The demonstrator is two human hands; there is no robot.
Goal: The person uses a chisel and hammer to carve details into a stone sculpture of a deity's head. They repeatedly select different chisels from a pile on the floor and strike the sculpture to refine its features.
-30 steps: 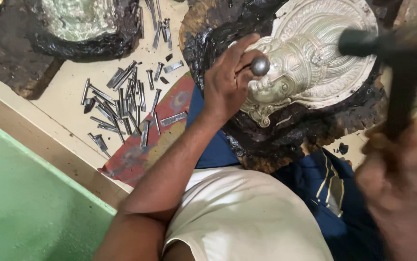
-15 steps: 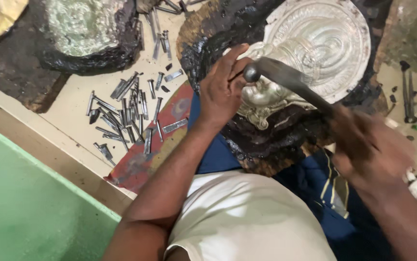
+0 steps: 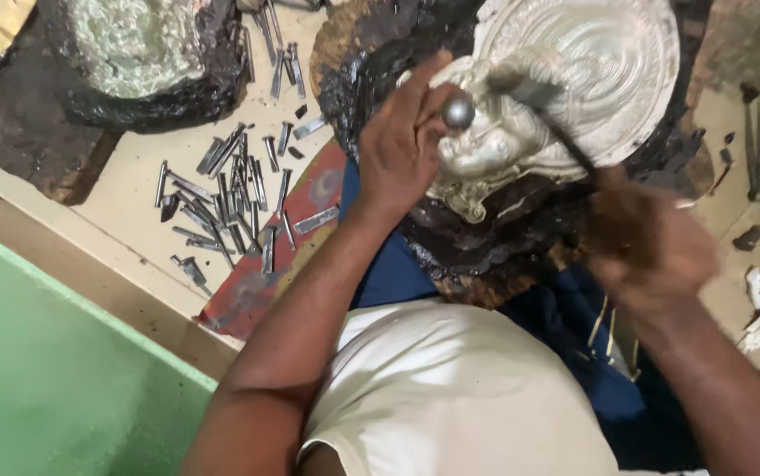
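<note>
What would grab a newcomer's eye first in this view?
The embossed silver relief plate at upper right, bedded in black pitch. The left hand holds a round-headed punch on it, while the blurred right hand swings a hammer. Loose steel punches lie scattered at left.

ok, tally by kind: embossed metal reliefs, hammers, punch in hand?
Embossed metal reliefs: 2, the silver relief being worked and a second relief top left
Hammer, in right hand: 1
Round-headed punch, in left hand: 1
Total: 4
</note>
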